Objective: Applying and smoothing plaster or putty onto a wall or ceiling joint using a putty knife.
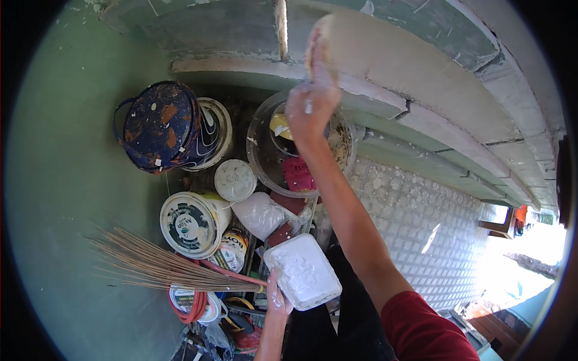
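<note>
Currently held, two items. Item one: a rectangular tub of white paste, lower centre of the frame, in the left hand; this grip is closed on the tub's near-left edge, thumb at the rim, fingers beneath hidden. Item two: an elongated tan-and-reddish object, blurred, kind not readable, upper centre, before the pale ledge; the right hand has its grip closed about the lower end. Surrounding stock: one dark blue pail, paint-spattered, upper left; one clear round basin, upper centre, containing a magenta cloth; one white round bucket, lidded, left of centre; one stick broom, lower left, bristles pointing left; one red hose, coiled, below the broom.
</note>
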`<state>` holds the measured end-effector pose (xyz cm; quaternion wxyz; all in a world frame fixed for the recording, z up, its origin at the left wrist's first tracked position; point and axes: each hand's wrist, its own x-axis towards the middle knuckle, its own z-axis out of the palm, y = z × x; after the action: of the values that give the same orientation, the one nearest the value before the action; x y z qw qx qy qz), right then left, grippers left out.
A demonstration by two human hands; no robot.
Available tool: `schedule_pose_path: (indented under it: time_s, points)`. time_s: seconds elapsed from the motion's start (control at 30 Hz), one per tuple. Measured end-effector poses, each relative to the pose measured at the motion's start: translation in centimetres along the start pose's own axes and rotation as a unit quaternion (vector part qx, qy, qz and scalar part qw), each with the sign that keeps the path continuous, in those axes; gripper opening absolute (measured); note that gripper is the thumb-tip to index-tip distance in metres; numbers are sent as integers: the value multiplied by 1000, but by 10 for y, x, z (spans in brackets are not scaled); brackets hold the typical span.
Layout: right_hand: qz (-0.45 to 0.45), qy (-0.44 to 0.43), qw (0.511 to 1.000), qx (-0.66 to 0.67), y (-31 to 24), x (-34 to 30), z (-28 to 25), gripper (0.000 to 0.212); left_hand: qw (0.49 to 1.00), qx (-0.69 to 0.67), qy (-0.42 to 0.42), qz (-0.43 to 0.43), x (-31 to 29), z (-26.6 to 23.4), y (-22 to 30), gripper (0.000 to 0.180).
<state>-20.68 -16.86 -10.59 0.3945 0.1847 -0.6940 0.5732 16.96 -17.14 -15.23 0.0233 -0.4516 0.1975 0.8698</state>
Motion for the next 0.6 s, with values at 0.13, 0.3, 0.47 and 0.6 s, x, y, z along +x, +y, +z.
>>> schedule_pose_path:
  time_s: [0.13, 0.3, 0.47, 0.6]
  points:
    - [72, -36, 997, 8, -1, -5, -28, 74, 1000, 3, -9, 0, 1, -1, -1, 62]
    - [183, 74, 978, -61, -6, 12, -46, 65, 1000, 18, -14, 1, -3, 5, 2, 62]
    - [-81, 118, 987, -74, 29, 15, 35, 63, 1000, 23, 9, -9, 0, 5, -8, 61]
    - [-22, 14, 993, -118, -15, 0, 57, 70, 999, 25, 21, -16, -6, -4, -4, 62]
